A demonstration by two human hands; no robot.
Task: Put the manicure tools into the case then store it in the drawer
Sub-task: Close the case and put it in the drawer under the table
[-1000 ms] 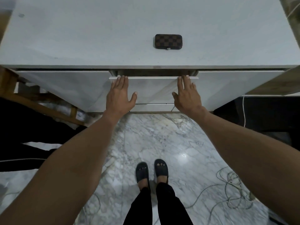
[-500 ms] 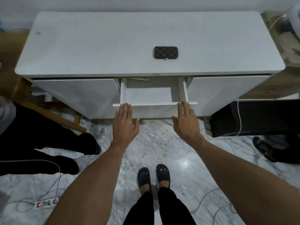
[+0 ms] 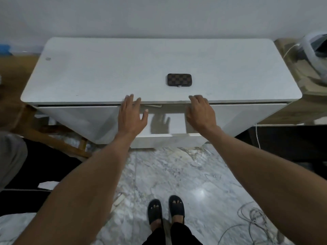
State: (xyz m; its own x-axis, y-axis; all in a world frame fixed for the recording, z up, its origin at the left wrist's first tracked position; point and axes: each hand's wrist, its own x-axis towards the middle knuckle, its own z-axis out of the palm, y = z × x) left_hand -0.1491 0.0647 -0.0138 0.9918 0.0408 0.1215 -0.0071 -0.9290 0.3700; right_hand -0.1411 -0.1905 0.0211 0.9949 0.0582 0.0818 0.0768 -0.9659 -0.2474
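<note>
- Head view: a long white counter (image 3: 106, 76) stands against a pale wall (image 3: 159, 15), its top dull and bare-looking around one small item.
- The case (image 3: 179, 79) — brown, checkered, closed — lies flat on the counter top, right of centre and near the front edge.
- Below that edge the middle drawer (image 3: 166, 137) stands pulled out, its white floor showing a hand's shadow.
- The left hand (image 3: 131, 115) hovers over the drawer's left side, fingers straight and spread, gripping nothing; its fingertips reach the counter's front edge.
- The right hand (image 3: 200, 114) is over the drawer's right side, fingers loosely bent — released, holding nothing.
- The floor (image 3: 177, 174) is grey-veined marble; the person's black sandals (image 3: 166, 210) stand on it, and loose cables (image 3: 251, 221) lie at right.
- A wooden frame (image 3: 53, 137) shows at left.
</note>
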